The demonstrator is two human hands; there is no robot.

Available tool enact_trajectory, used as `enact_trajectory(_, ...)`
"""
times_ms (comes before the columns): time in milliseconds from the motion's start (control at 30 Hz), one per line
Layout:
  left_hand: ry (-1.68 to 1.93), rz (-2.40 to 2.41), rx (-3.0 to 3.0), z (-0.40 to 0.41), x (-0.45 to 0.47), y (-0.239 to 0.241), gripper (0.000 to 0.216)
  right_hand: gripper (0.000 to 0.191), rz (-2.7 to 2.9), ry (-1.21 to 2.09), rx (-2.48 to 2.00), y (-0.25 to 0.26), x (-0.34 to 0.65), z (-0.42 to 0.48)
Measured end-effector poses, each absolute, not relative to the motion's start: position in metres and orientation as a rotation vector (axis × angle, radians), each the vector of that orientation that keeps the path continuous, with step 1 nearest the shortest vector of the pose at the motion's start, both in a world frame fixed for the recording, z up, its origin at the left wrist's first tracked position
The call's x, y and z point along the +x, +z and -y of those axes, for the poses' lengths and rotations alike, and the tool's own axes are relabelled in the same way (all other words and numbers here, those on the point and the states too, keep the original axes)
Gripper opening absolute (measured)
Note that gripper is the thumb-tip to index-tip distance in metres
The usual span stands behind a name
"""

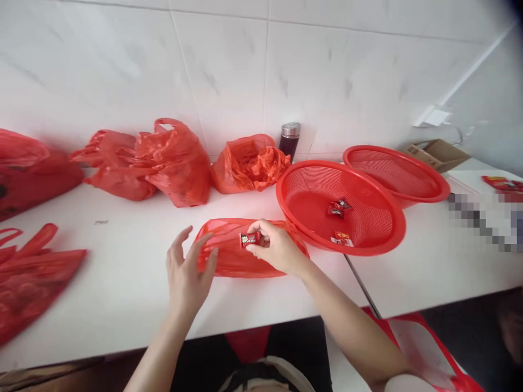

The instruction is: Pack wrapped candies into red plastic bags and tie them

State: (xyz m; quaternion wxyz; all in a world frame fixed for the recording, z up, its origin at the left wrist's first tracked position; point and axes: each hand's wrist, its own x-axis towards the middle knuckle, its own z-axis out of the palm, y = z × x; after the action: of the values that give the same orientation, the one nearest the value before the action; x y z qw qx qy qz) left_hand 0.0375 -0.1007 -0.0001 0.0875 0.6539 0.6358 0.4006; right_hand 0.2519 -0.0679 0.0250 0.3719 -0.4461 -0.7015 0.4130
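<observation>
Between thumb and fingers my right hand (275,247) pinches a small red wrapped candy (250,239) with pale lettering. Beneath it a thin red plastic bag (237,265) lies on the white table. My left hand (190,267) hovers at the bag's left end, fingers spread and holding nothing. Just right of the bag stands a red plastic basket (302,190) with mesh sides. Inside it are a few small wrapped packets (338,208) near the middle and another red and white packet (342,239) near the front.
Filled red bags (175,163) stand along the tiled wall, beside an open bag (245,163) and a dark flask (290,142). Another red bag (36,277) lies at left. A second red basket (392,174) and a cardboard box (439,155) are at right.
</observation>
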Motion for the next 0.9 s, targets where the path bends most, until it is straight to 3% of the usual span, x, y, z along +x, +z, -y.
enact_trajectory(300, 0.890, -1.209, 1.364, 0.033, 0.053, 0.013, 0.037, 0.019, 1.813, 1.031, -1.046, -0.003, 0.231, 0.022)
enact_trajectory(500, 0.986, -1.117, 1.270, 0.016, 0.041, -0.003, 0.037, 0.030, 1.574, 1.289, -1.010, -0.013, 0.228, 0.017)
enact_trajectory(667, 0.951, -1.014, 1.164, 0.023, 0.041, -0.014, 0.033, 0.042, 1.596, 1.210, -1.011, -0.025, 0.228, 0.027)
enact_trajectory(900, 0.874, -0.916, 1.094, 0.025, 0.045, -0.017, 0.027, 0.040, 1.649, 1.114, -1.058, -0.027, 0.227, 0.032)
